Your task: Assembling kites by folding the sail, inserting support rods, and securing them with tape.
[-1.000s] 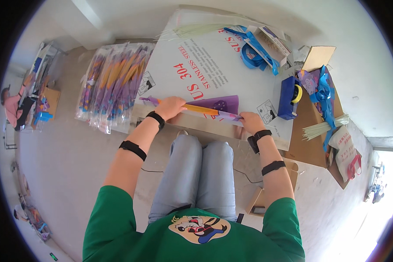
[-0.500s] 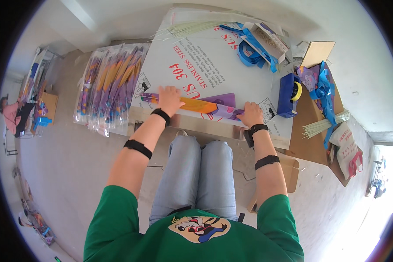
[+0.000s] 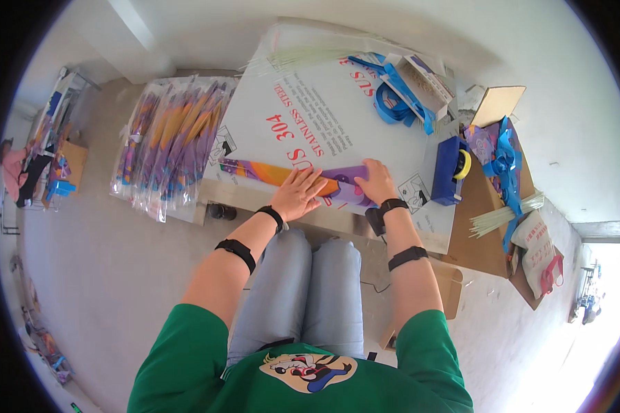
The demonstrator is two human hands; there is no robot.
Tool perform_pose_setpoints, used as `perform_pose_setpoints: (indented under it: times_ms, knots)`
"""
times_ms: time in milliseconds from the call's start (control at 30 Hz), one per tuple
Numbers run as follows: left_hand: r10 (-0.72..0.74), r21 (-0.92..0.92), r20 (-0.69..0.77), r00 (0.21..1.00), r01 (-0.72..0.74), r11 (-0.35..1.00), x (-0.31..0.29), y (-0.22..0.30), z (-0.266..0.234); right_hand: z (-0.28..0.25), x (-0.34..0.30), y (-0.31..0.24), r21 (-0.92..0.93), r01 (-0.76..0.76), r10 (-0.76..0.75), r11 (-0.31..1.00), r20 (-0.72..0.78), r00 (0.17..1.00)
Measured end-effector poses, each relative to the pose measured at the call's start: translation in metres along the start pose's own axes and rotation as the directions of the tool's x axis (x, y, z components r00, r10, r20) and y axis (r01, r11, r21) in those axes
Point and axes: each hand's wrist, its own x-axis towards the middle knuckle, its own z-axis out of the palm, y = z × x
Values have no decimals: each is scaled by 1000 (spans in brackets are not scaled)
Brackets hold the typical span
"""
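Observation:
A long purple-and-orange printed cloth [image 3: 255,172], rolled into a narrow strip, lies across the near side of the table. My left hand [image 3: 299,193] rests on the middle of the roll, palm down with its fingers stretched out. At the right end, my right hand [image 3: 379,183] is closed on the purple part of the cloth, with the thumb over its near side. Some of the cloth under both hands is hidden.
Bagged printed rolls [image 3: 176,138] lie left of the film-covered table [image 3: 255,117]. A blue tape dispenser [image 3: 448,168], blue ribbon [image 3: 393,107] and a small box [image 3: 424,79] are on the right. Beyond stands a carton [image 3: 482,237] with pale rods [image 3: 506,215]. Another person [image 3: 17,168] is far left.
My left hand has slid right along the roll from near its left end to the middle. My right hand has moved slightly left and up, onto the purple part.

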Motion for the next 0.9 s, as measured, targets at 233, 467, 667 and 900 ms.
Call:
perform_pose_setpoints:
  times_ms: [233, 467, 667, 900]
  knots:
    - [-50, 21, 72, 996, 49, 999, 2, 2, 5, 4, 21, -15, -119, 190, -167, 975, 182, 969]
    - [-55, -100, -12, 998, 53, 994, 4, -3, 4, 2, -24, -19, -82, 325, -317, 942, 98, 943]
    - [-45, -27, 12, 999, 45, 999, 3, -4, -1, 8, -49, -15, -149, 544, -550, 826, 1, 835]
    - [-50, 11, 23, 998, 50, 999, -5, -1, 5, 6, -19, -21, -62, 301, -295, 951, 94, 951]
